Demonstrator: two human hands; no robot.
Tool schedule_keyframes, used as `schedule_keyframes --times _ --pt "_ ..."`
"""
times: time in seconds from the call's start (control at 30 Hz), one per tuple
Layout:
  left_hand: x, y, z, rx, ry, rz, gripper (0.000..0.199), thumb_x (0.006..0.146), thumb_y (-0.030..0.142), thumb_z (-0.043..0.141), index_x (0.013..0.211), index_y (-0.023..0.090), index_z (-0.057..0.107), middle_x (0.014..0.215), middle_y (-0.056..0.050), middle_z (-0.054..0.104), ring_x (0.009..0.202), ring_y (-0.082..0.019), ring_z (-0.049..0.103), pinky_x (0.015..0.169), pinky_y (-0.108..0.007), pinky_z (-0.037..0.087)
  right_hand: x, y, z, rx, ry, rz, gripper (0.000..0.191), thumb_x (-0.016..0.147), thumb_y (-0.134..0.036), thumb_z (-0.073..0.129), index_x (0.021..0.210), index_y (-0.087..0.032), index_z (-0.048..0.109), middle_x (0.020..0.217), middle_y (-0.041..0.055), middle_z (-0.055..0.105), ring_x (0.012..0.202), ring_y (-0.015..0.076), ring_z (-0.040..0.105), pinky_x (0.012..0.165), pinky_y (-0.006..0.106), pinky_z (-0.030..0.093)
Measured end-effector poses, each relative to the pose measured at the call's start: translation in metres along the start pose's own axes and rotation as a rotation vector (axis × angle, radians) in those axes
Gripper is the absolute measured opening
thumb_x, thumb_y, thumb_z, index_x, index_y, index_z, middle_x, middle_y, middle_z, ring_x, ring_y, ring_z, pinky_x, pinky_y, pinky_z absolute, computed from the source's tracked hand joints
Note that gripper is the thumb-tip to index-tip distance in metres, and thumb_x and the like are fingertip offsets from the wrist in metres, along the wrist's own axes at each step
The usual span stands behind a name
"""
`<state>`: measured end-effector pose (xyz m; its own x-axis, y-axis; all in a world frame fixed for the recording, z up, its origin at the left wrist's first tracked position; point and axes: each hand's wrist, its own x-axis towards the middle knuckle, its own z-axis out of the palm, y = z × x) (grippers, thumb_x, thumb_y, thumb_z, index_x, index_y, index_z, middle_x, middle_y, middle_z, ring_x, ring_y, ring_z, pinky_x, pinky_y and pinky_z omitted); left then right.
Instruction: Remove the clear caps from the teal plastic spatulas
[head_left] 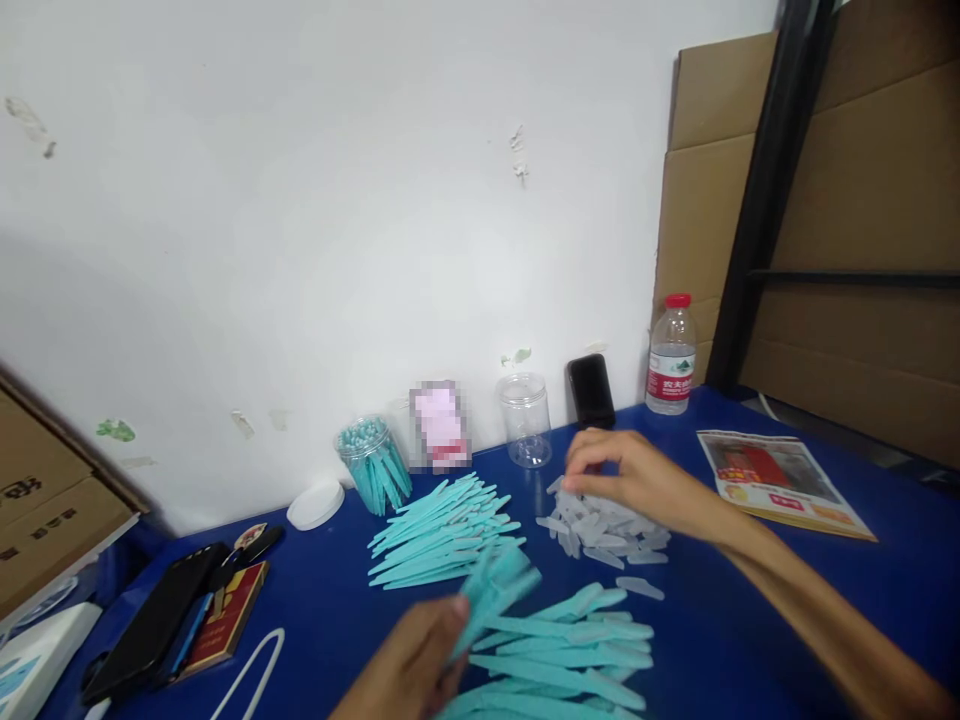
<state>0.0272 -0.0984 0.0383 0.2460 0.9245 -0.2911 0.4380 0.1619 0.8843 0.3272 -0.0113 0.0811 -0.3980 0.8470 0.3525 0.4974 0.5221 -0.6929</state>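
Note:
My left hand (420,655) is closed around several turquoise eyebrow razors (499,585), slightly blurred, held up in front of me. Beneath them lies a loose pile of the same razors (577,655). A neater stack of razors (446,530) rests farther back. Over a heap of translucent blade covers (607,525), my right hand (626,475) has thumb and forefinger pinched together; what lies between the fingertips is too small to make out. One separate cover (640,588) is just in front of the heap.
Along the wall stand a jar full of razors (375,470), a clear jar (525,420), a black phone (591,390) and a water bottle (671,355). A white lid (316,507) lies left. A black case (157,620) and white cable (255,665) are nearer left; a booklet (784,480) lies right.

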Motion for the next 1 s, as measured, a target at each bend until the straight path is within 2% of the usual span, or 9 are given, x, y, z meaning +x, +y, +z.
schedule_keyframes --times 0.07,0.17,0.27,0.37,0.57,0.77,0.87,0.93,1.0 --pt "0.013 -0.001 -0.020 0.214 0.193 0.099 0.054 0.093 0.063 0.029 0.109 0.021 0.058 0.103 -0.006 0.064 0.096 -0.020 0.062 0.084 -0.030 0.049 0.002 0.024 -0.011 -0.188 0.052 0.153 0.016 0.082 -0.028 0.063 0.072 -0.019 0.072 0.069 0.0013 0.067 0.064 0.0152 0.058 0.061 0.026 0.039" --pt "0.038 -0.002 -0.048 0.864 0.370 0.188 0.044 0.100 0.044 0.023 0.113 0.017 0.054 0.078 -0.006 0.067 0.076 -0.025 0.066 0.069 -0.031 0.045 0.002 0.052 -0.016 -0.333 0.011 0.273 0.016 0.075 -0.014 0.057 0.070 -0.019 0.072 0.067 0.0014 0.069 0.065 0.0158 0.061 0.060 0.025 0.037" --pt "0.060 -0.002 -0.060 1.278 0.329 0.302 0.037 0.102 0.038 0.022 0.109 0.017 0.052 0.073 -0.005 0.067 0.069 -0.025 0.066 0.059 -0.028 0.039 0.000 0.063 -0.011 -0.397 0.001 0.282 0.021 0.069 -0.007 0.054 0.071 -0.019 0.071 0.070 0.0021 0.070 0.068 0.0161 0.063 0.060 0.023 0.037" --pt "0.072 0.000 -0.057 1.469 0.277 0.425 0.035 0.103 0.038 0.022 0.100 0.019 0.052 0.073 -0.003 0.066 0.067 -0.022 0.064 0.056 -0.027 0.038 -0.001 0.063 -0.007 -0.401 0.005 0.260 0.024 0.067 -0.005 0.052 0.074 -0.019 0.070 0.070 0.0019 0.070 0.068 0.0153 0.062 0.058 0.022 0.036" --pt "0.075 0.007 -0.048 1.586 0.322 0.635 0.032 0.101 0.032 0.028 0.090 0.020 0.056 0.090 -0.006 0.059 0.088 -0.023 0.057 0.076 -0.036 0.045 -0.002 0.058 -0.008 -0.465 -0.074 0.319 0.024 0.065 -0.003 0.052 0.071 -0.020 0.068 0.073 0.0020 0.069 0.067 0.0149 0.062 0.054 0.022 0.032" --pt "0.057 0.015 -0.043 1.435 0.476 0.651 0.027 0.098 0.030 0.036 0.110 0.016 0.056 0.105 -0.012 0.057 0.097 -0.027 0.052 0.082 -0.043 0.045 -0.003 0.055 -0.011 -0.537 -0.045 0.343 0.024 0.068 -0.010 0.058 0.084 -0.022 0.071 0.088 0.0050 0.070 0.082 0.0212 0.064 0.058 0.025 0.033" --pt "0.033 0.010 -0.027 1.347 0.340 0.627 0.028 0.099 0.031 0.034 0.102 0.019 0.060 0.100 -0.009 0.060 0.092 -0.025 0.055 0.082 -0.042 0.047 -0.003 0.042 -0.012 -0.560 -0.014 0.328 0.016 0.078 -0.020 0.057 0.088 -0.023 0.070 0.088 0.0060 0.070 0.079 0.0212 0.064 0.059 0.026 0.033" --pt "0.014 0.001 -0.017 1.333 0.252 0.625 0.030 0.096 0.041 0.041 0.110 0.023 0.061 0.107 -0.009 0.063 0.099 -0.026 0.057 0.087 -0.042 0.047 -0.004 0.028 -0.009 -0.547 -0.020 0.290 0.017 0.084 -0.025 0.053 0.087 -0.022 0.070 0.085 0.0065 0.069 0.075 0.0203 0.063 0.059 0.026 0.033" --pt "-0.002 -0.012 -0.011 1.336 0.226 0.582 0.045 0.090 0.053 0.050 0.127 0.027 0.056 0.122 -0.010 0.061 0.110 -0.029 0.056 0.093 -0.042 0.047 -0.006 0.013 -0.002 -0.478 -0.071 0.219 0.018 0.085 -0.028 0.053 0.085 -0.022 0.070 0.082 0.0059 0.070 0.072 0.0190 0.063 0.059 0.026 0.033"
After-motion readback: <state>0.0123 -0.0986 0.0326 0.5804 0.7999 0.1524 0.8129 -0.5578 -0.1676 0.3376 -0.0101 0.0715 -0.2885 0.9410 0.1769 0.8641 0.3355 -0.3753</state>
